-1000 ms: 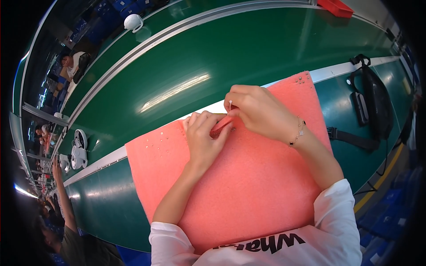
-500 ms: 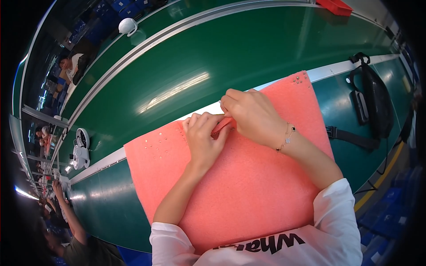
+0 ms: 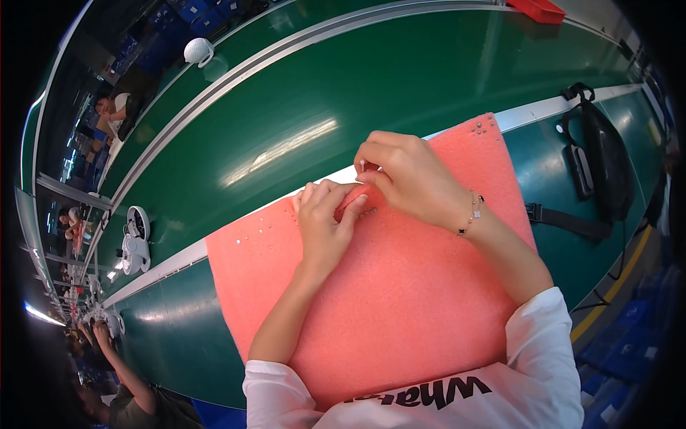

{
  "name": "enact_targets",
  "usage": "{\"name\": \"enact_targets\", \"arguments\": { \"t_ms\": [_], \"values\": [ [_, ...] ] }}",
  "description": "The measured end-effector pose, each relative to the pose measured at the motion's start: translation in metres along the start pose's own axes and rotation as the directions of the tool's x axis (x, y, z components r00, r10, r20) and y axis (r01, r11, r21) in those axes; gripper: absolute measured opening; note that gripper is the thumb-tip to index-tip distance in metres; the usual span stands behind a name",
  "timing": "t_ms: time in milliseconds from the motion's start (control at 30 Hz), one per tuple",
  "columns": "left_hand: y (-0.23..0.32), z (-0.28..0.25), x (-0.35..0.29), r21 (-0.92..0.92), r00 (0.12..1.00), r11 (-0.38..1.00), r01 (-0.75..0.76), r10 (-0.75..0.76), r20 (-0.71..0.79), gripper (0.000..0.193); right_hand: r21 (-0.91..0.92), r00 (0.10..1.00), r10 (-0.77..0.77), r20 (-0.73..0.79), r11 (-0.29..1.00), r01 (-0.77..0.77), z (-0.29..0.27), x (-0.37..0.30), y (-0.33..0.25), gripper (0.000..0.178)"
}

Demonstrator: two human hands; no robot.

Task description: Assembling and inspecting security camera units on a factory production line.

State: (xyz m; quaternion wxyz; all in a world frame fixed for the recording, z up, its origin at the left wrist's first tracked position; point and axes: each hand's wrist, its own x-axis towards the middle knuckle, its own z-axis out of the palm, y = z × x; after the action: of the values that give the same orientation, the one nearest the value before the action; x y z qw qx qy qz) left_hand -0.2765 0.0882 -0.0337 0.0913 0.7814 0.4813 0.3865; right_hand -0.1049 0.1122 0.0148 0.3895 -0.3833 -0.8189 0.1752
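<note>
A salmon-pink foam sheet [image 3: 400,307] lies before me. My left hand [image 3: 325,218] is closed on its far edge, pinching up a fold of foam between thumb and fingers. Close by on the right, my right hand [image 3: 411,175] has thumb and forefinger brought together just above the fold; what they hold, if anything, is too small to make out. A short row of small shiny pieces [image 3: 368,212] sits by my left thumb. More small pieces [image 3: 250,234] are scattered at the sheet's left, and several metal ones [image 3: 482,127] at its far right corner.
Beyond the sheet runs a green conveyor belt [image 3: 429,79] with a metal rail. White devices [image 3: 134,243] stand at the left, and a round one [image 3: 199,51] at the back. A black bag [image 3: 604,161] lies right, a red tray [image 3: 539,10] far right. A co-worker's arm [image 3: 128,368] reaches in from the left.
My right hand has lifted slightly away from the fold, uncovering the row of small pieces. My left hand keeps its hold. The round white device has shifted left, and the co-worker's hand has moved.
</note>
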Motion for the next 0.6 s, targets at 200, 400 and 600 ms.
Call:
{"name": "enact_targets", "arguments": {
  "t_ms": [200,400,600],
  "values": [
    [0.003,0.001,-0.001,0.014,1.0,1.0,-0.014,0.014,0.006,0.015,-0.086,0.999,0.015,-0.048,0.996,-0.019,0.01,-0.004,0.004,0.01],
    [0.005,0.002,-0.001,0.012,1.0,1.0,0.007,-0.007,-0.002,0.015,-0.082,0.999,-0.015,-0.047,0.997,0.012,0.01,-0.004,0.006,0.01],
    [0.005,0.002,-0.001,-0.006,1.0,1.0,-0.016,0.016,-0.022,0.015,-0.064,1.0,-0.018,-0.025,0.998,0.016,0.01,-0.005,0.006,0.01]
  ]
}}
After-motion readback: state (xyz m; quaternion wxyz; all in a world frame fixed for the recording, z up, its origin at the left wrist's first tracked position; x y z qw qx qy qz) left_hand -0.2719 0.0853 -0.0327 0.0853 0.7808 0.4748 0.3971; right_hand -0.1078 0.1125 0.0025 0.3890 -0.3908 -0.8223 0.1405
